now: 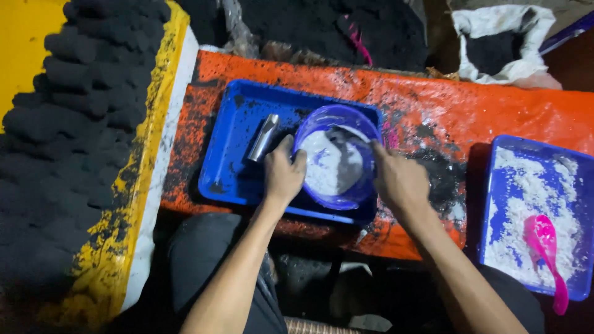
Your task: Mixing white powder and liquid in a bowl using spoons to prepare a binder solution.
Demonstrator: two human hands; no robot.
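1. Dark trousers (204,260) of the seated person fill the lower frame, nearest the lens; both bare forearms reach out from there to the work surface.
2. Left hand (283,174) rests against the left rim of the round translucent purple plastic bowl (337,156), fingers together and curled on the rim, apparently to steady it.
3. Right hand (399,179) sits at the bowl's right rim, fingers curved onto the edge; whether they clamp it or merely touch, I cannot tell.
4. Bowl stands inside the shallow rectangular blue plastic tray (232,167), toward its right end, and holds white powder with some grey (the tray likely catches spills).
5. Short metal tube (264,137) lies in the same tray, just left of the bowl, near the left hand.
6. Tray rests on an orange tarpaulin-covered table (470,105), smeared with black powder.
7. Second blue tray (495,204), at right, holds white powder and a pink plastic spoon (544,247), well apart from both hands.
8. Rows of black moulded lumps (68,124) lie on a yellow sheet at left.
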